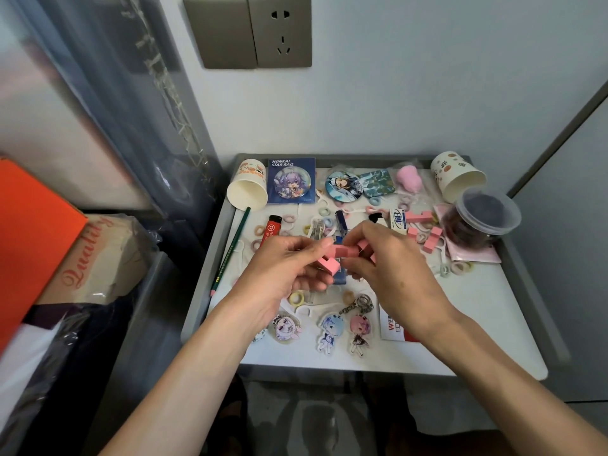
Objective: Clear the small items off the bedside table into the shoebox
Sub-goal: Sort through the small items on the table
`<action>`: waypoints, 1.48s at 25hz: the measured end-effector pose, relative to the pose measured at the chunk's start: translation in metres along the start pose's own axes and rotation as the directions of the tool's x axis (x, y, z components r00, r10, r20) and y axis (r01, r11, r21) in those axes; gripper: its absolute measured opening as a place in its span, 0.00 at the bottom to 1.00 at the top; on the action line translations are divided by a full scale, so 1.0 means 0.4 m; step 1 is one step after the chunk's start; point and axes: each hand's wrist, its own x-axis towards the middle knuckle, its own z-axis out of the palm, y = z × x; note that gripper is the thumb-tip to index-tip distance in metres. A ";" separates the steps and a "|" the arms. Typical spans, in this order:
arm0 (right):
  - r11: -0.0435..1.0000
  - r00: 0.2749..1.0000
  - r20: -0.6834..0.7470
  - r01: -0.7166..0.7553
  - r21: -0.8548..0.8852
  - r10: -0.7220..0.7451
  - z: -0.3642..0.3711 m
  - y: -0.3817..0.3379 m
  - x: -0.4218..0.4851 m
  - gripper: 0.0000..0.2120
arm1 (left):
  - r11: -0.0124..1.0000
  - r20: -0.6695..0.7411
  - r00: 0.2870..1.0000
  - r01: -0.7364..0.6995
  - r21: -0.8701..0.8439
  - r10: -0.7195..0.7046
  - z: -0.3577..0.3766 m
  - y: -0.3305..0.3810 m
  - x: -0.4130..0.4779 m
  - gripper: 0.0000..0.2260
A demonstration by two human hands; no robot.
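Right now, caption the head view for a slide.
Left hand and right hand grip pink blocks over the bedside table.

Home bedroom corner: small grey worktop (477, 317) cluttered with anime keychains (330, 330), hair ties (297, 298), paper cups (247, 189); wall socket (283, 31) above.

We find a pink block piece (330, 262) pinched between left hand (289, 271) and right hand (391, 261). Beyond the grip, rightward, loose pink blocks (433, 234) lie scattered. Left of it, a green pencil (230, 250) lies flat.
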 end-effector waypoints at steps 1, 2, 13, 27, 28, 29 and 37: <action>1.000 1.000 -0.018 0.010 -0.006 -0.010 0.000 -0.002 0.001 0.08 | 1.000 -0.003 1.000 -0.007 -0.003 0.007 -0.001 0.000 0.000 0.09; 1.000 0.999 -0.032 0.006 0.003 -0.006 0.000 -0.003 0.002 0.08 | 1.000 -0.010 1.000 -0.018 0.000 0.018 -0.003 0.000 0.000 0.08; 0.754 0.971 0.097 -0.230 0.615 0.217 -0.002 -0.013 0.012 0.06 | 0.993 -0.038 0.993 -0.110 0.037 0.111 -0.016 -0.005 -0.004 0.10; 0.906 0.985 0.051 -0.173 0.386 0.166 0.030 -0.010 0.010 0.06 | 0.981 -0.130 0.975 -0.169 0.093 0.180 -0.010 -0.003 -0.006 0.03; 0.917 0.985 0.000 -0.159 0.366 0.171 0.024 -0.011 0.010 0.07 | 0.980 -0.156 0.971 -0.166 0.106 0.181 -0.011 -0.003 -0.004 0.03; 0.913 0.981 -0.053 -0.156 0.376 0.189 0.015 -0.013 0.011 0.09 | 0.980 -0.176 0.968 -0.161 0.116 0.180 -0.014 -0.002 -0.003 0.03; 0.795 0.947 0.058 -0.297 0.528 0.316 0.002 0.002 0.017 0.09 | 0.990 -0.064 0.993 -0.096 0.106 0.103 -0.015 0.001 -0.009 0.04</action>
